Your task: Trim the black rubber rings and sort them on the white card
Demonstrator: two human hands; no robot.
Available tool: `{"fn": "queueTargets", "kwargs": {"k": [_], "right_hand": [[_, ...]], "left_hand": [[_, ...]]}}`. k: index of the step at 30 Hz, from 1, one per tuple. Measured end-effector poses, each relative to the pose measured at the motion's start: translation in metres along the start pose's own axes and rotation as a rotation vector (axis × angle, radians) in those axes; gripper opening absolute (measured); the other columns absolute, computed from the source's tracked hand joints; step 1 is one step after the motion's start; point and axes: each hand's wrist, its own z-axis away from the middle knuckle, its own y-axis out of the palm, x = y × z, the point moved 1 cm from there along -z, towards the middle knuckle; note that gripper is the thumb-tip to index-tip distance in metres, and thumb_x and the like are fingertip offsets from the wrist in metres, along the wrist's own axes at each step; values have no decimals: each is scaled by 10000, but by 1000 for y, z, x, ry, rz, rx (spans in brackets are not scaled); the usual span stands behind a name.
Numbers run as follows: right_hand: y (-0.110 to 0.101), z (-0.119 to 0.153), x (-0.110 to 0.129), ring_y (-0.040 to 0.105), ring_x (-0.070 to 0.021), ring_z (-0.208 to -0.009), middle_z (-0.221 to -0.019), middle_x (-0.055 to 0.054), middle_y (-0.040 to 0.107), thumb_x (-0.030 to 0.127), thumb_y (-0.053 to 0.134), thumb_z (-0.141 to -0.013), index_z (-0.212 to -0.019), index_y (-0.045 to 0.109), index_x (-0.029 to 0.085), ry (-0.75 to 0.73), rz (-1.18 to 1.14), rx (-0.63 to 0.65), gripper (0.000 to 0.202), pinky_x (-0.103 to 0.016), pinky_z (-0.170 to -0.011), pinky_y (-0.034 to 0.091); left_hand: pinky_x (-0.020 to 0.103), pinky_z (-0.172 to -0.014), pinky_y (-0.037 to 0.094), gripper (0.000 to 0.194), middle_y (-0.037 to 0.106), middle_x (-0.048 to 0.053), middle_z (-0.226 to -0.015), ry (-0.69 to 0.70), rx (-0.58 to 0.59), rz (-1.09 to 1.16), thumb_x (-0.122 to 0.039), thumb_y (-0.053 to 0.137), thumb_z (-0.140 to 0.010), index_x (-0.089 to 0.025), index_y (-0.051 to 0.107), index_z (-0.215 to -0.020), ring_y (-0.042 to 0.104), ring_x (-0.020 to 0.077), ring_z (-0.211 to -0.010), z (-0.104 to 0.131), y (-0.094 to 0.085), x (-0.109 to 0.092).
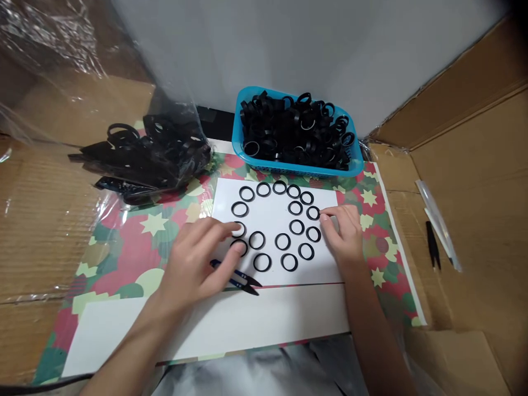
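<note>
Several thin black rings [263, 262] lie flat on a white sheet [272, 220], laid out in a rough loop with a few inside it. At the loop's left side, my left hand [202, 256] is open. Its index fingertip rests at one ring and its thumb at the ring just below. My right hand [344, 228], thumb and index finger apart, reaches in from the right. Its index fingertip touches the edge of a ring [313, 213]. Partly under my left hand lie blue-handled thread snips [243, 280], their dark blades pointing right.
Behind the sheet stands a blue basket [299, 170] heaped with black rings. A clear plastic bag [165, 159] with more black pieces sits at the left. Black tweezers [433, 246] and a clear strip lie at the right, by a cardboard wall [482, 165].
</note>
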Motion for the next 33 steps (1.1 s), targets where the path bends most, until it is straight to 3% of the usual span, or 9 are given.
{"fn": "queueTargets", "kwargs": {"k": [3,6,10,14,21,23,28,33], "right_hand": [[0,0,-2,496,-197,-762,-691,-29,588,245,447,-865,-750,564,214,33,-10,-16,167,-339,-716,405],[1,0,-3,507,-193,-760,-706,-27,602,235,466,-852,-753,568,216,59,-28,-36,143,-342,-718,421],[1,0,-3,518,-192,-751,-706,-27,601,231,477,-843,-742,568,217,74,-33,-56,136,-344,-703,435],[0,0,-2,528,-194,-753,-713,-29,602,233,474,-846,-745,565,223,85,-6,-54,137,-349,-698,444],[-2,0,2,528,-187,-770,-718,-24,597,218,469,-849,-752,566,224,84,-28,-35,137,-332,-698,444],[-3,-1,3,526,-186,-769,-721,-23,599,218,464,-850,-748,566,221,90,-34,-26,145,-337,-702,443],[-4,-2,3,530,-192,-771,-726,-25,611,234,459,-848,-742,577,224,99,-52,-13,159,-346,-699,441],[-2,-1,4,528,-192,-780,-722,-21,607,221,463,-847,-760,578,226,96,-70,1,144,-346,-706,439]], "left_hand": [[307,-640,419,112,552,0,-758,-102,-179,57,-158,563,-823,-204,563,-926,527,144,-697,4,-11,8],[296,-616,410,81,556,-20,-727,-184,-278,88,-130,578,-815,-207,566,-839,515,125,-672,6,-14,14],[292,-597,398,85,553,-28,-701,-199,-306,92,-123,580,-810,-204,558,-794,506,120,-657,5,-13,15],[301,-594,413,77,565,-18,-713,-139,-182,55,-138,579,-806,-210,554,-813,525,129,-651,4,-6,12],[348,-619,341,64,592,13,-768,90,198,-52,-184,518,-794,-215,573,-779,524,167,-660,5,11,7],[351,-624,322,70,598,27,-817,109,260,-91,-202,517,-786,-218,583,-771,505,179,-673,4,14,6],[357,-646,311,101,600,43,-881,92,300,-114,-205,510,-794,-231,602,-825,502,196,-741,4,19,3],[357,-649,325,107,591,41,-888,75,266,-66,-213,519,-800,-228,602,-867,512,202,-755,5,17,5]]}}
